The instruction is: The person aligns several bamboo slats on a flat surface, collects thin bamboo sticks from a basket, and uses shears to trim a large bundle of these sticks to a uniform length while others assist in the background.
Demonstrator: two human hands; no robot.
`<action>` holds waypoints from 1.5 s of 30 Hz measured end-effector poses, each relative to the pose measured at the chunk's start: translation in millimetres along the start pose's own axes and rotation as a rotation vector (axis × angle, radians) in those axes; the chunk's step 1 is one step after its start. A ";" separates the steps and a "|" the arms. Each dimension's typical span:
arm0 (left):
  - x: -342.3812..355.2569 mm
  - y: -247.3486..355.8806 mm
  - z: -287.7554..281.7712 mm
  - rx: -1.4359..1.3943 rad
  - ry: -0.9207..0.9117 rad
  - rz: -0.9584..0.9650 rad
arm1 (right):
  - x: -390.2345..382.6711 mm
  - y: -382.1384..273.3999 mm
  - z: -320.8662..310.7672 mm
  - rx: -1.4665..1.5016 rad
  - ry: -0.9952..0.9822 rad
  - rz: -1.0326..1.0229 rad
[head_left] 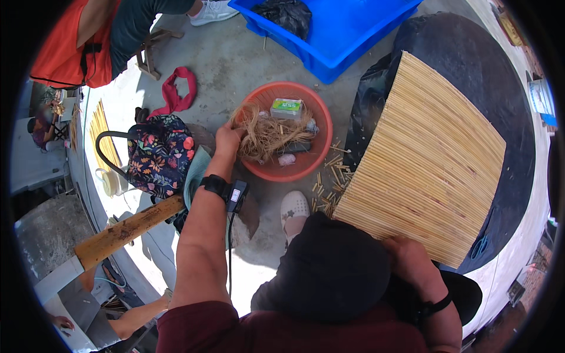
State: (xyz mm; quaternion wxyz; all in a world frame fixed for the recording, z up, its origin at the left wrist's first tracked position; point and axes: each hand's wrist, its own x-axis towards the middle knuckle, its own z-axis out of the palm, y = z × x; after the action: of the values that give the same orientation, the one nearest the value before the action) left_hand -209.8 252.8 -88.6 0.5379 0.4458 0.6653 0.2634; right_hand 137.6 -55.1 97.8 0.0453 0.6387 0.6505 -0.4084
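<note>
My left hand (228, 140) reaches over the left rim of an orange plastic basin (323, 154), its fingers closed on a tangle of tan plant fibres (259, 138). Also inside the basin are a clear box with a green label (286, 107) and a small whitish lump (286, 159). Across my right side lies a stiff mat of straight yellow stalks (426, 159), set side by side. At its lower edge my right hand (409, 256) is closed, with its fingers curled against the mat's border; its fingertips are partly hidden.
Short cut stalk pieces (335, 179) litter the floor beside the mat, which rests over black sheeting (471, 59). A blue tub (347, 29) stands at the far side. To the left are a floral bag (159, 154), a red cloth (176, 94), a thick pole (126, 232) and a seated person (126, 29).
</note>
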 end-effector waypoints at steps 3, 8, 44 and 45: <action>9.3 -10.1 -6.9 0.055 -0.025 0.020 | 0.9 -0.9 -0.5 0.000 -0.007 -0.001; 1.2 -7.4 -11.1 0.291 0.017 0.142 | 1.1 -2.5 -2.3 -0.004 -0.020 0.010; -68.5 -20.1 60.9 1.008 -0.335 0.228 | -11.9 -2.3 -1.1 -0.060 0.035 -0.029; -75.6 -15.0 52.5 1.012 -0.325 0.231 | -11.6 -3.2 -1.2 -0.069 0.025 -0.022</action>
State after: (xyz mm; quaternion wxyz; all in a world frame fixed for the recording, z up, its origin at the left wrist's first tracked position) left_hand -162.7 172.7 -79.5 0.3195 0.7543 0.5639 -0.1048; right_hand 137.5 -63.2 106.8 0.0548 0.6345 0.6718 -0.3783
